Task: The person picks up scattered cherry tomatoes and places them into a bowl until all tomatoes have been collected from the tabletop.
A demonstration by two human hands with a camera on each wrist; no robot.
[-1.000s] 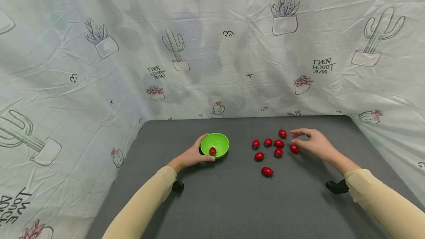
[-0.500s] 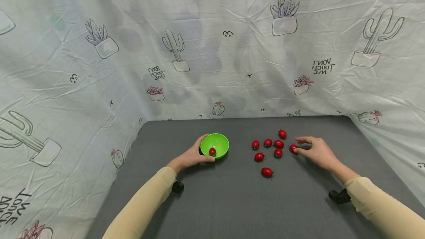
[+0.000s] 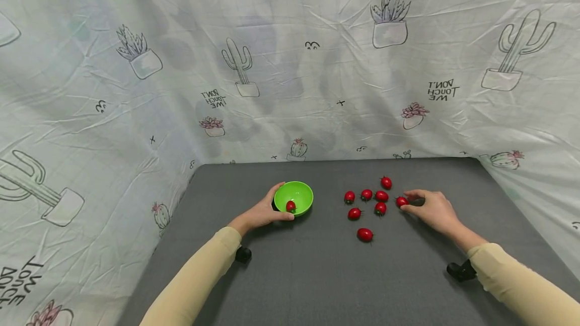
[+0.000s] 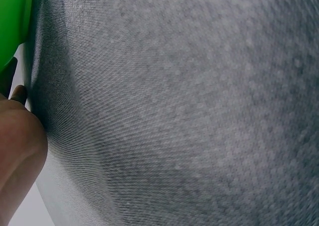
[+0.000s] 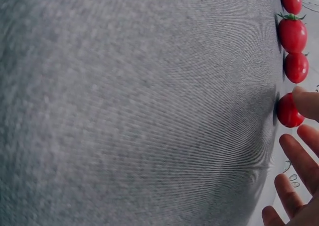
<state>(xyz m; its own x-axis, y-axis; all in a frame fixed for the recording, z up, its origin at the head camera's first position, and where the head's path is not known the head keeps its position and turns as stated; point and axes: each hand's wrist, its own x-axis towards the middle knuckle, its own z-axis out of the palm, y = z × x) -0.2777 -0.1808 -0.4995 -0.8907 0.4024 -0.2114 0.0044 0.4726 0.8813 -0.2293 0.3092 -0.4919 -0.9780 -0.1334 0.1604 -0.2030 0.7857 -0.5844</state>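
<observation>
As left fingers (image 3: 285,217) span a bowl (image 3: 300,194), right fingers (image 3: 411,209) pinch a tomato (image 3: 401,201).

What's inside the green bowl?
One red cherry tomato lies inside the green bowl, toward its near side. The patch of bowl beneath it is covered, and the left hand hides part of the outer wall.

Head view: lighting is bright, even and diffuse. Soft shadows fall on the table (image 3: 299,286) beneath both sleeves (image 3: 195,273). The sheet (image 3: 281,24) appears stretched toward the frame edges. Wrist views: exposure is dimmer. The table darkens and blurs toward the right edge at the left wrist, the left edge at the right wrist. Tomatoes (image 5: 293,35) show small highlights.
</observation>
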